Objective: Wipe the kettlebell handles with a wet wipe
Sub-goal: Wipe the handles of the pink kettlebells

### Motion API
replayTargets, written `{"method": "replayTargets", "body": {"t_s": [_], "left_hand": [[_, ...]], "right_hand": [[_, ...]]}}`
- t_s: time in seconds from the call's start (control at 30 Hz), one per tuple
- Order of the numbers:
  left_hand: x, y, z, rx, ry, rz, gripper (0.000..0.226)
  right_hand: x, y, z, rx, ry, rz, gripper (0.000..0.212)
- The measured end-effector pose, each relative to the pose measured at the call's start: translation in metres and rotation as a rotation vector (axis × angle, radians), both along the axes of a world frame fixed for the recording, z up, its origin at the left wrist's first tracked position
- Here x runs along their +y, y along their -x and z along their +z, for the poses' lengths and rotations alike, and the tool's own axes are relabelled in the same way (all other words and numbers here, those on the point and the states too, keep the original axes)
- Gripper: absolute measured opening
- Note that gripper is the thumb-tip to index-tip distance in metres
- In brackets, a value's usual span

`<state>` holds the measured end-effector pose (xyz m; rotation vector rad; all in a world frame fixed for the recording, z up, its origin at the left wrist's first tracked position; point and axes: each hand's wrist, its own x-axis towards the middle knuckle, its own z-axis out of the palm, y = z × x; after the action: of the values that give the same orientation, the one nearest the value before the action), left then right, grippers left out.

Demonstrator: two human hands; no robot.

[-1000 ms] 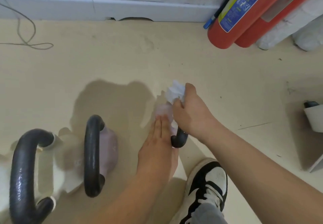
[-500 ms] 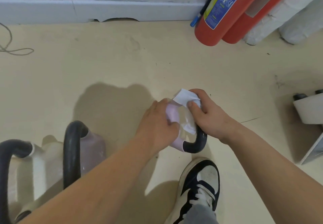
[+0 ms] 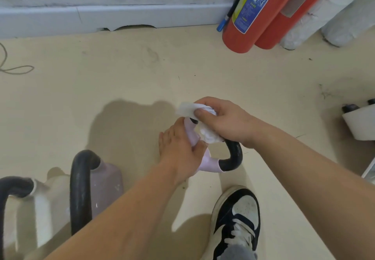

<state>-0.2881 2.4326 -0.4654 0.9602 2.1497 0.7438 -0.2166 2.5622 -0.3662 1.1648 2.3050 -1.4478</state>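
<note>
A small pale pink kettlebell (image 3: 205,165) with a black handle (image 3: 233,154) stands on the beige floor at centre. My left hand (image 3: 178,148) holds its pink body, thumb and fingers wrapped round it. My right hand (image 3: 225,121) grips a white wet wipe (image 3: 203,123) folded over the upper part of the black handle. Two more kettlebells stand at the lower left: a mauve one (image 3: 105,184) with a black handle (image 3: 80,190) and a cream one (image 3: 44,201) with a black handle (image 3: 10,188) cut off by the frame edge.
Two red fire extinguishers (image 3: 249,14) and white rolls (image 3: 316,16) lean against the wall at top right. A white object with black casters (image 3: 359,121) sits at the right edge. My black-and-white shoe (image 3: 237,219) is just below the kettlebell. A thin cord (image 3: 12,67) lies at left.
My left hand went from lying flat on the pink kettlebell to gripping its body. The wipe in my right hand slid along the black handle. The camera shifted right.
</note>
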Motion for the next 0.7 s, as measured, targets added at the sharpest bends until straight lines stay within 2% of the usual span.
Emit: {"method": "replayTargets", "body": {"t_s": [0.1,0.23,0.33,0.43,0.57,0.7], "left_hand": [[0.004,-0.003,-0.004,0.007,0.005,-0.014,0.070],[0.016,-0.002,-0.008,0.036,0.051,-0.033,0.073],[0.022,-0.004,-0.008,0.064,0.053,-0.004,0.066],[0.020,-0.005,-0.003,0.045,0.077,0.049,0.065],[0.013,-0.007,0.000,-0.016,0.016,0.147,0.066],[0.008,-0.010,0.001,-0.004,-0.027,0.178,0.067]], "right_hand": [[-0.009,-0.031,-0.008,0.098,0.044,-0.170,0.021],[-0.055,-0.076,-0.034,0.166,-0.135,-0.410,0.027],[-0.095,-0.090,-0.050,0.101,0.001,-0.673,0.013],[-0.096,-0.081,-0.052,0.065,0.052,-0.790,0.021],[-0.071,-0.061,-0.045,0.083,-0.046,-0.728,0.017],[-0.039,-0.047,-0.033,0.025,-0.312,-0.342,0.013]]}}
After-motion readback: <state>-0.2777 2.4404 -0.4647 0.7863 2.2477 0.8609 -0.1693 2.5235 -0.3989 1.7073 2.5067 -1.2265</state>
